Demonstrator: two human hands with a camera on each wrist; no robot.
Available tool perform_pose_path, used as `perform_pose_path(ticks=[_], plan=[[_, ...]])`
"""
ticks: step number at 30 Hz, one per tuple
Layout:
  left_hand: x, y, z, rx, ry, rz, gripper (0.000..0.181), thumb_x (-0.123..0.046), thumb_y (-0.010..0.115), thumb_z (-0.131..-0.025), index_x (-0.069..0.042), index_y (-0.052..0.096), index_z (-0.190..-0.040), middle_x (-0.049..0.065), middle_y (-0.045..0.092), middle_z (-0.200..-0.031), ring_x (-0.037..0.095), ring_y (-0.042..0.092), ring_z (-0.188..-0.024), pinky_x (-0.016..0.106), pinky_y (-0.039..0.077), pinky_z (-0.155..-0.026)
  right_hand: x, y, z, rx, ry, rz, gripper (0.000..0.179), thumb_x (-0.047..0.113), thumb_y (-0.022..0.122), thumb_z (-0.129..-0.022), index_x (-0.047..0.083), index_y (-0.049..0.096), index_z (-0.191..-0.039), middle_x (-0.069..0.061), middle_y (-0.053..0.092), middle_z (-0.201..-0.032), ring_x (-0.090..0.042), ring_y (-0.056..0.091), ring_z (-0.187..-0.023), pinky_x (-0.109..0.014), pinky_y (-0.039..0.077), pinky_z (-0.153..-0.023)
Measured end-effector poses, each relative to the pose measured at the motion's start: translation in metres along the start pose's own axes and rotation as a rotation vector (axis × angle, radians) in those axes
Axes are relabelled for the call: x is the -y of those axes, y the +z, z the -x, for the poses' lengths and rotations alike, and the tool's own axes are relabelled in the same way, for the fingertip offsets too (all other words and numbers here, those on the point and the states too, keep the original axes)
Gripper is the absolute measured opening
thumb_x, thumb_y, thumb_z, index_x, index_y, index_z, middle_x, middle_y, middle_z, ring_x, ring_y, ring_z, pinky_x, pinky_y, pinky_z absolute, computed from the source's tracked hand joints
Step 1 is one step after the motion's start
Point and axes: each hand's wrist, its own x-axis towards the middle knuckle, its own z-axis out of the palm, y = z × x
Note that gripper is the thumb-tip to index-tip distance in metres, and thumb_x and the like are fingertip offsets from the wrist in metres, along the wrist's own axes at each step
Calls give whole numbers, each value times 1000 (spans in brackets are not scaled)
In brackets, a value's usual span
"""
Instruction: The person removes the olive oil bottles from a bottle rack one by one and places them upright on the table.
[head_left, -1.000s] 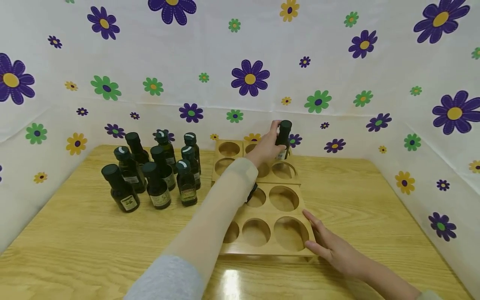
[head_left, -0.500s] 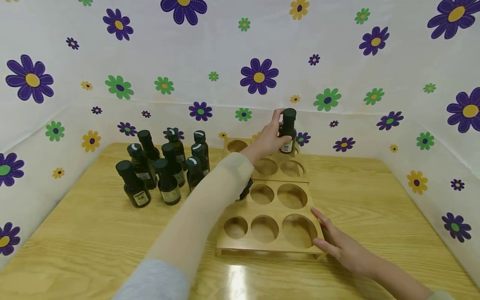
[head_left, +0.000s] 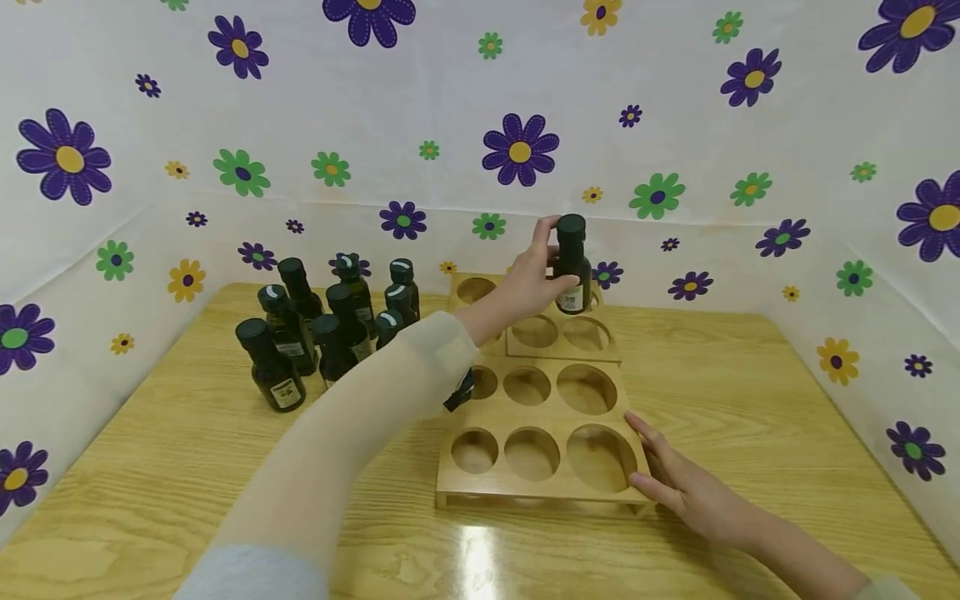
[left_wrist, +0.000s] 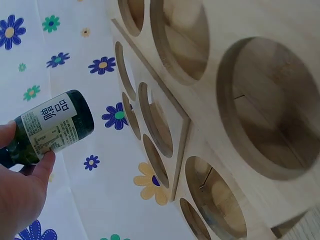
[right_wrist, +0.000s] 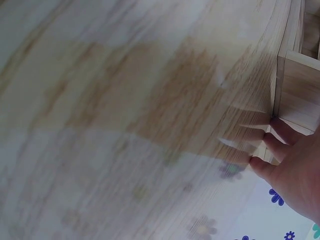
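Observation:
A small dark green bottle (head_left: 572, 265) with a black cap is pinched by my left hand (head_left: 521, 287), held in the air above the far right part of the stepped wooden rack (head_left: 532, 415). The bottle leans slightly, and the left wrist view shows its pale printed label (left_wrist: 52, 127). Round holes of several sizes run through the rack's top. At the rack's front right corner my right hand (head_left: 693, 496) rests against the side, its fingers extended and thumb by the edge. The right wrist view shows these fingertips low beside the rack's wooden side (right_wrist: 300, 92).
Several dark bottles with labels (head_left: 285, 392) stand close together on the wooden table (head_left: 150, 467) left of the rack, partly hidden by the left forearm. Behind the table hangs a white cloth with printed flowers (head_left: 420, 92), which also covers both sides.
My left hand has lifted the bottle up from the rack's far part, then moved it slightly left and nearer. My right hand stays at the rack's side. The view has turned a little left.

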Motion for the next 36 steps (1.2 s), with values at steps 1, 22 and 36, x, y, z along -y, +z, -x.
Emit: perform_pose_path(ticks=[1,22,36], plan=[[-1,-1,3,7,3,-9,73,-3,61,-95,-17,11,-148,22,53,-134,28,54,-122,40,49,-94,0,0,0,3,-1,-8,68,24,45,-105,18,2,-157,-27,9,-157,-47,25,-136,-59,32,-101],[-24,-43,80,61,11,163,72,6,62,-92,-14,18,-145,23,58,-127,29,57,-117,42,49,-94,1,0,-1,5,1,12,68,26,45,-105,17,3,-157,-26,10,-157,-46,26,-136,-58,31,-102],[-17,-101,149,-4,-42,112,70,2,63,-93,-16,19,-144,18,59,-126,27,55,-119,45,50,-93,1,0,-1,8,-12,11,68,24,46,-105,14,3,-157,-30,11,-155,-49,26,-135,-55,34,-101]])
